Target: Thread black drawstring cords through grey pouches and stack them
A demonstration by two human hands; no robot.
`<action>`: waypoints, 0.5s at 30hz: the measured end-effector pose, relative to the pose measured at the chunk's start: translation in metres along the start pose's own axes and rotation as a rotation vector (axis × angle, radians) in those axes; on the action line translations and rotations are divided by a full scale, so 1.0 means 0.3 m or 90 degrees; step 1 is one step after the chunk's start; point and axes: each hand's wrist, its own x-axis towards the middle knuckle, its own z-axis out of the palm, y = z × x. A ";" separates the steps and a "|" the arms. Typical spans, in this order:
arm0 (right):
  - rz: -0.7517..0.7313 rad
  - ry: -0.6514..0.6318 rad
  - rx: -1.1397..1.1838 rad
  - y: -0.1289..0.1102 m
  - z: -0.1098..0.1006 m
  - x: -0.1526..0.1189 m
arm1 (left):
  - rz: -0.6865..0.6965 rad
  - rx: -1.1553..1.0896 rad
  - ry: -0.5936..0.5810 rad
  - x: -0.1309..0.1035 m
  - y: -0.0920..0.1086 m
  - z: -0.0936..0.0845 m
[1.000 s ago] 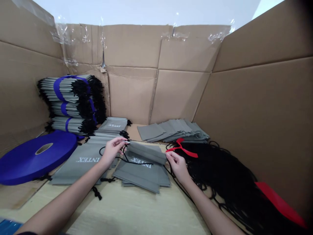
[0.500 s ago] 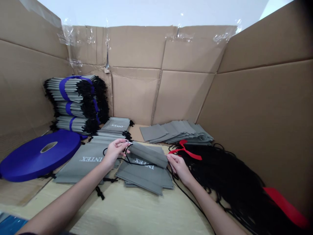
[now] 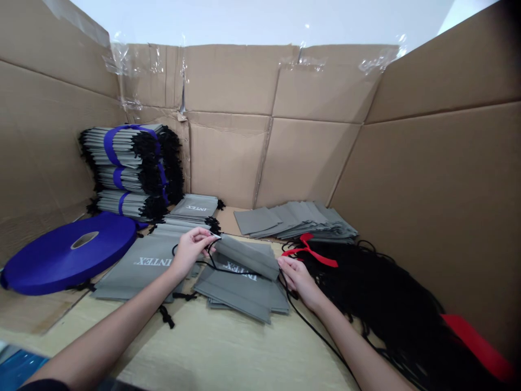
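The left hand's point(image 3: 194, 247) thumb and fingertips are pinched together at one end of a gray fabric drawstring pouch point(image 3: 249, 257), next to a small pale tip too tiny to identify. The right hand point(image 3: 299, 278) pinches the pouch's other end between thumb and forefinger. The pouch's edge stretches between them, just above a small pile of INTEX-printed pouches point(image 3: 238, 293). A thin black cord point(image 3: 315, 327) trails from the right fingers toward the forearm; more cord loops beneath the left ones.

The pouch looks feather-light, soft and limp, likely to crease rather than break; the two ends of its edge seem the best places to pinch, keeping it taut. The cord looks supple and perhaps a little slippery.

Around this, the pale tabletop point(image 3: 203, 353) bears a blue ribbon roll point(image 3: 44, 266) and strapped pouch bundles point(image 3: 118, 176) at left, fanned plain pouches point(image 3: 260, 218) behind, and a heap of black cords point(image 3: 374, 293) with red ties point(image 3: 321, 257) at right. Taped cardboard walls point(image 3: 226, 157) enclose three sides.
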 end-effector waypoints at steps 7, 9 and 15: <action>0.027 -0.014 0.020 0.012 0.002 0.006 | 0.068 0.060 0.044 0.010 -0.020 -0.023; 0.022 -0.029 0.017 0.016 0.002 0.008 | 0.084 0.073 0.059 0.008 -0.022 -0.027; 0.019 -0.034 -0.001 0.011 0.009 0.000 | 0.095 0.049 0.053 0.006 -0.022 -0.028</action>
